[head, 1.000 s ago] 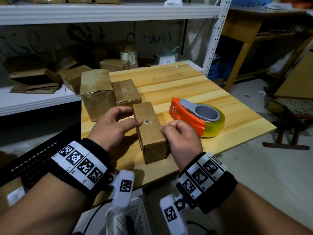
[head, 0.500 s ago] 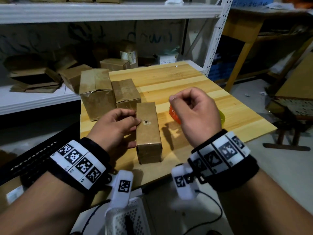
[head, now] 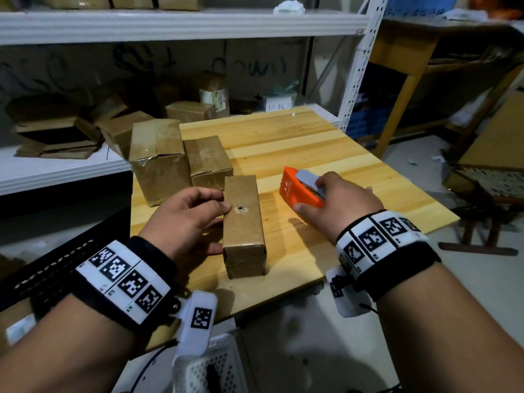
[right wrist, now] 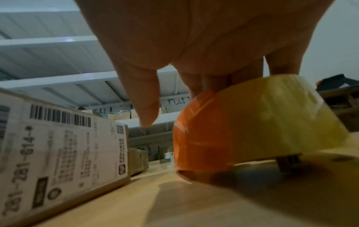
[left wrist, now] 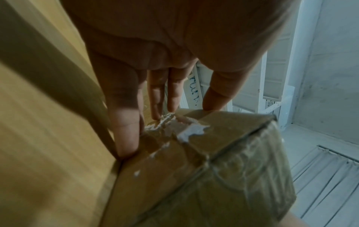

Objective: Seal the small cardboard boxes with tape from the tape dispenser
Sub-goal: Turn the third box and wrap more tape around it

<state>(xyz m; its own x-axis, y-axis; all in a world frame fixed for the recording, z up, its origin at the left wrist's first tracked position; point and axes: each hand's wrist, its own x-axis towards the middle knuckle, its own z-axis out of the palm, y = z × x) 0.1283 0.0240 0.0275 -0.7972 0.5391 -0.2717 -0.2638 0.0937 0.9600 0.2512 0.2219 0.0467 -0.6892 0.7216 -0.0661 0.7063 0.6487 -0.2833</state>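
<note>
1. Larger cardboard box (head: 158,160) stands at the wooden bench's (head: 312,146) left edge, toward the far side. A second box (head: 207,161) sits just beside it on the right, touching or nearly so.
2. Left hand (head: 187,219) is on the left side of the narrow box (head: 243,222). Fingers straight, fingertips (left wrist: 126,147) pressed on its side face, thumb tip on the top face near a small hole. Bracing it, not wrapped round it.
3. Narrow box lies lengthwise near the bench's front edge, about mid-width, long axis running front to back. Left wrist view shows the end flaps with torn tape remnants and clear tape over the near end. Right wrist view shows a printed label with barcode (right wrist: 62,138) on its right side face.
4. Tape dispenser (head: 300,188), orange body with a yellowish tape roll (right wrist: 272,116), rests on the bench right of the narrow box, apart from it.
5. Right hand (head: 340,202) comes down on the dispenser from above. Fingers on its grey top, thumb at the orange side. Grip looks partial; right wrist view shows the thumb tip clear of the body.
6. White shelving (head: 181,24) with more boxes stands behind the bench.
</note>
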